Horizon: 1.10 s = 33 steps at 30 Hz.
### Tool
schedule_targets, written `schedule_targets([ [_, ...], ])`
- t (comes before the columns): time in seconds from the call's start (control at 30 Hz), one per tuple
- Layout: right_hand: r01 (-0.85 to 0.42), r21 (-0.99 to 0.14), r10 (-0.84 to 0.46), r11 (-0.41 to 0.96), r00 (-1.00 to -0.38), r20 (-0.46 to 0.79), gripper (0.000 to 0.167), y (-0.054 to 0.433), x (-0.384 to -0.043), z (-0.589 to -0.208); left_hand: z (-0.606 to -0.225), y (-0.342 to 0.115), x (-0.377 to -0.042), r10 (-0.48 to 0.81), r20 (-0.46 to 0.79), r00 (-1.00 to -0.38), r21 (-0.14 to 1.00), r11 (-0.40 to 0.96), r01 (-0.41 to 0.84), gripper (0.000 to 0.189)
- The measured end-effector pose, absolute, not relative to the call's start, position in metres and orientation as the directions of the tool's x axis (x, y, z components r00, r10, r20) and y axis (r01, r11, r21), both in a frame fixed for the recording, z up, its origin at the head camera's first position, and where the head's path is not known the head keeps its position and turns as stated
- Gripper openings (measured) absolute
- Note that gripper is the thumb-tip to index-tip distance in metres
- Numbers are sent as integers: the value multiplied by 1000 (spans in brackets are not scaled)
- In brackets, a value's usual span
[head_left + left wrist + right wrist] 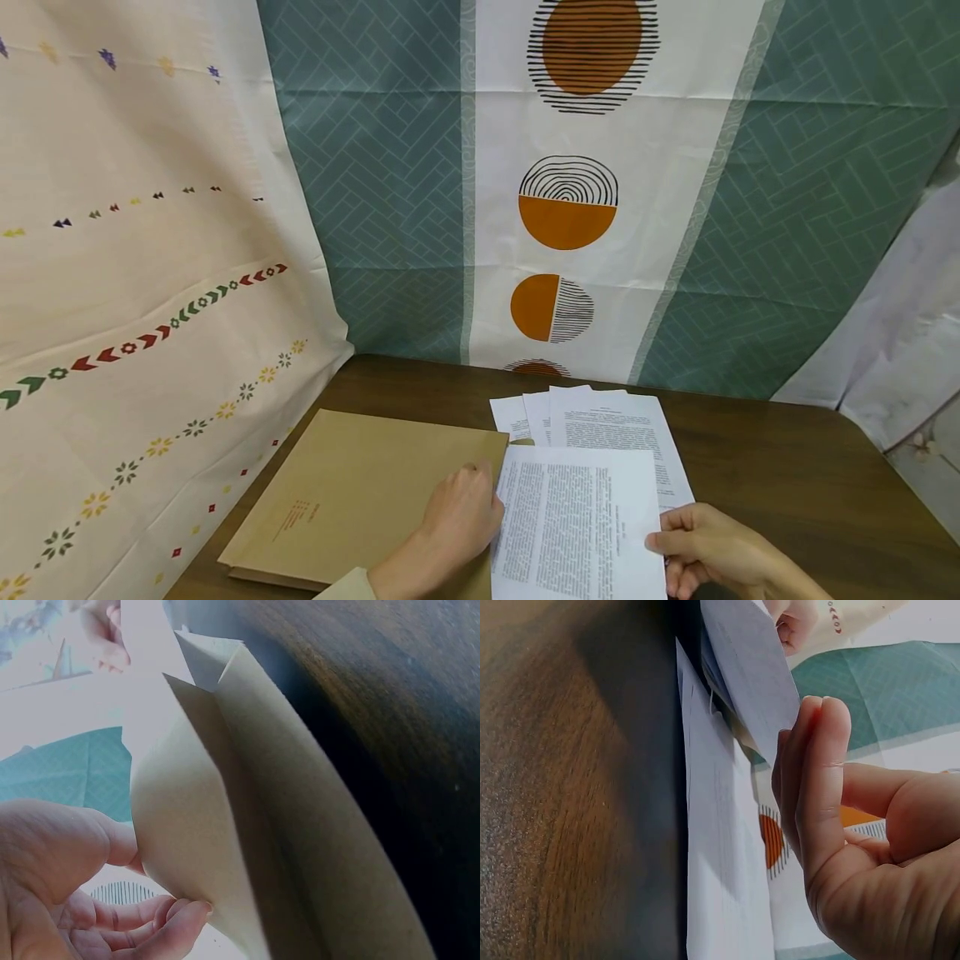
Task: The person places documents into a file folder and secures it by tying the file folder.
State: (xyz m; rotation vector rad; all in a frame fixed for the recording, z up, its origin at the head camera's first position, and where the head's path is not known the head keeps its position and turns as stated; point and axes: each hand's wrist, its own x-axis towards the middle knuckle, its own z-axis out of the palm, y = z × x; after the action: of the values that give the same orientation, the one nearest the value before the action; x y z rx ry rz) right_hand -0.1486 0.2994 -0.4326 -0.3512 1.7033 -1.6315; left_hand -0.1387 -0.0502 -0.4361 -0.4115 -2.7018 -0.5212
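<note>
A large brown paper envelope [360,483] lies on the left side of the table, with small red print on its face. At its right edge my left hand [463,512] pinches the upper layer; in the left wrist view the envelope's mouth [259,802] gapes. My right hand [708,546] holds a printed white sheet [573,517] by its right edge, thumb on top. The sheet's left edge meets the envelope's mouth; whether any of it is inside cannot be told. In the right wrist view the held sheet [754,667] is raised and tilted.
Several more printed sheets [615,421] lie fanned behind the held one, partly covered by it. The dark wooden table [795,475] extends to the right. Patterned cloth [375,208] hangs along the back, and a cream cloth [150,292] hangs on the left.
</note>
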Motion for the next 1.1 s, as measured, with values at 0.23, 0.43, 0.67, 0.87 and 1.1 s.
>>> schedule_targets([
  [0.23,277,-949,-656,152,-689,-307,18,295,-151,-435,-435,-50,-139,219,397,-891,302,886,352,17],
  [0.43,259,-952,-665,160,-684,-298,18,290,-154,-433,-436,-50,-140,219,409,-886,291,889,354,18],
  [0.67,210,-953,-646,220,-701,-303,20,284,-158,-429,-436,-50,-139,214,409,-887,292,890,350,18],
  [0.87,149,-952,-625,268,-725,-289,21,275,-163,-429,-436,-50,-140,217,402,-890,295,889,350,19],
  [1.1,128,-949,-616,288,-734,-286,19,263,-167,-430,-436,-50,-139,212,393,-895,302,890,343,17],
])
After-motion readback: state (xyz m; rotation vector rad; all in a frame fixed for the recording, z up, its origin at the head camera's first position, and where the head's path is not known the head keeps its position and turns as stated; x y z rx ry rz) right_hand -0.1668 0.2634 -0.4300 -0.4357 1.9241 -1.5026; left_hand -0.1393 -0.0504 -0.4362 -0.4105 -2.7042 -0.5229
